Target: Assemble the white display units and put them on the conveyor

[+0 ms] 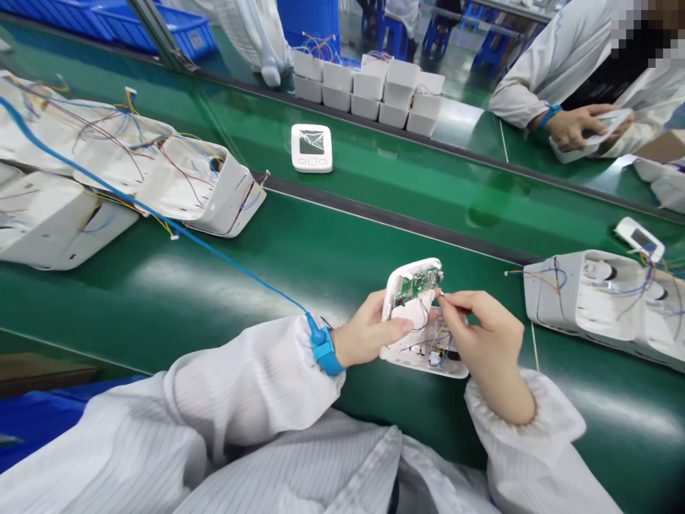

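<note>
My left hand (369, 332) is closed on the left side of an opened white device. Its upper shell (392, 285) carries a green circuit board (420, 283). The lower shell (452, 368) lies below and to the right, with thin wires and small parts inside. My right hand (484, 343) is at the board's right edge, thumb and forefinger pinched on a small white connector (440, 293). Wires run between the two shells. A blue wrist strap (325, 351) with a coiled blue cord sits on my left wrist.
White housings with loose wires stand at left (230, 193) and right (554, 296). A finished-looking white device (312, 148) lies on the green belt. Stacked white housings (365, 107) stand beyond. Across the belt, a person's hands (581, 128) hold a white part.
</note>
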### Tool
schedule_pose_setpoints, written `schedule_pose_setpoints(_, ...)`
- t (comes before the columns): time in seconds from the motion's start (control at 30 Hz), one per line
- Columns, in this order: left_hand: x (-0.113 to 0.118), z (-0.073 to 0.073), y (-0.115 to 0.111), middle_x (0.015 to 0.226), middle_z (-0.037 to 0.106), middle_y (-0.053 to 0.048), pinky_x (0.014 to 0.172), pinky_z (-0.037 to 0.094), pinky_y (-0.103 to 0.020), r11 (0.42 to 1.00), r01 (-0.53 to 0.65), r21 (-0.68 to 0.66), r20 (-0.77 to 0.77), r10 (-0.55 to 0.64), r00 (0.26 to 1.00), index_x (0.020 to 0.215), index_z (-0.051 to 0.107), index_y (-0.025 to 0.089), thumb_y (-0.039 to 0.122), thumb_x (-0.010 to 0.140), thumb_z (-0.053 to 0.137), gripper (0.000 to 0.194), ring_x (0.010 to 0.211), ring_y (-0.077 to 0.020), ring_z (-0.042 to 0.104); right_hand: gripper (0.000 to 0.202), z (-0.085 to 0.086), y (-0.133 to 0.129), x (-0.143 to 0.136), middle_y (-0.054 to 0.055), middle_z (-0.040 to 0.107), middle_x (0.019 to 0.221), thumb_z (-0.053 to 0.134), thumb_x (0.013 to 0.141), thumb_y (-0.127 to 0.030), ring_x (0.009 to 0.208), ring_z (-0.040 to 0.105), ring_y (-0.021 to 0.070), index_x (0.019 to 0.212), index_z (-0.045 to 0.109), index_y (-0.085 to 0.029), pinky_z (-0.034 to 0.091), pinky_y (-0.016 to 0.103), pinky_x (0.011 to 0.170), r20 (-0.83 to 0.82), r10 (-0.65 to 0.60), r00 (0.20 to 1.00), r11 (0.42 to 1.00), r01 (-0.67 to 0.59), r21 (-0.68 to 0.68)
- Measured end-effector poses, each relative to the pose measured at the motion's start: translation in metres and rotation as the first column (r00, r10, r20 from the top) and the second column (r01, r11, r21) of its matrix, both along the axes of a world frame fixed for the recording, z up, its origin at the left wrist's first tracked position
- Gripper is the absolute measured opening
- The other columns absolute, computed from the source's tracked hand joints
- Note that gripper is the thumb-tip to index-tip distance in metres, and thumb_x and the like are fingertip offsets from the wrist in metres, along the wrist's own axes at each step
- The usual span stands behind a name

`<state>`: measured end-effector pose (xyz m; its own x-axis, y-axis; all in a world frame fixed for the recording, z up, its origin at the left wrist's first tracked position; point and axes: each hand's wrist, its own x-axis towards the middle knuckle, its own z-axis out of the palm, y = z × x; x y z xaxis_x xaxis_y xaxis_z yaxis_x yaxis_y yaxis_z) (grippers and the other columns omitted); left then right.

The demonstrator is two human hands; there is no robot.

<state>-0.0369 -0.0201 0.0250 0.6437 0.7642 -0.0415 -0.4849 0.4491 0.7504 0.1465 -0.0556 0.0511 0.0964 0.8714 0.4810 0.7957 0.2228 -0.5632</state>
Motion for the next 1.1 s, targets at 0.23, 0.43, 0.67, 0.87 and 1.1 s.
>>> schedule_pose_setpoints(0.23,-0.001,-0.004,0.001,0.112,0.073,-0.015,0.099,0.049,-0.048,0.998,0.037,0.046,0.040,-0.039,0.998,0.125,0.063,0.014,0.042,0.071,0.078,0.062,0.107,-0.0337,0.067,0.014,0.001,0.005,0.004,0.003,0.074,0.075,0.073,0.082,-0.036,0.068,0.070,0.0194,0.081,0.069,-0.022,0.055,0.031,0.062,-0.417,-0.049,0.907,0.950,-0.087,-0.300)
schedule_pose_setpoints(0.43,-0.001,0.002,0.006,0.115,0.072,-0.012,0.097,0.050,-0.044,0.957,0.046,0.286,-0.131,-0.009,0.991,0.122,0.064,0.015,0.024,0.073,0.070,0.050,0.110,-0.0316,0.065,0.019,0.005,0.006,0.010,0.004,0.073,0.073,0.070,0.085,-0.040,0.067,0.069,0.0186,0.083,0.068,-0.021,0.055,0.029,0.062,-0.469,-0.040,0.882,0.905,-0.168,-0.392)
schedule_pose_setpoints(0.67,0.004,0.002,0.004,0.118,0.068,-0.009,0.100,0.047,-0.042,0.937,0.025,0.349,-0.235,0.062,0.970,0.130,0.056,0.017,0.012,0.068,0.061,0.063,0.113,-0.0285,0.061,0.015,0.013,-0.001,-0.005,-0.002,0.066,0.065,0.067,0.084,-0.031,0.056,0.058,0.0121,0.073,0.066,-0.022,0.049,0.025,0.057,-0.269,0.143,0.952,0.929,-0.223,-0.294)
schedule_pose_setpoints(0.87,0.003,-0.002,0.001,0.097,0.068,-0.005,0.083,0.050,-0.036,0.960,0.027,0.279,-0.292,0.058,0.955,0.121,0.061,0.016,0.016,0.067,0.062,0.053,0.089,-0.0220,0.061,0.018,0.012,-0.001,-0.010,-0.002,0.064,0.064,0.063,0.087,-0.032,0.056,0.056,0.0120,0.072,0.063,-0.022,0.048,0.024,0.057,-0.241,0.133,0.961,0.940,-0.199,-0.276)
schedule_pose_setpoints(1.1,0.005,-0.002,0.000,0.086,0.063,-0.002,0.076,0.048,-0.031,0.967,-0.004,0.254,-0.270,0.075,0.960,0.110,0.063,0.016,0.019,0.066,0.064,0.044,0.081,-0.0181,0.055,0.019,0.012,-0.001,-0.012,-0.001,0.065,0.066,0.062,0.088,-0.034,0.056,0.057,0.0123,0.073,0.063,-0.022,0.048,0.024,0.056,-0.253,0.121,0.960,0.939,-0.194,-0.284)
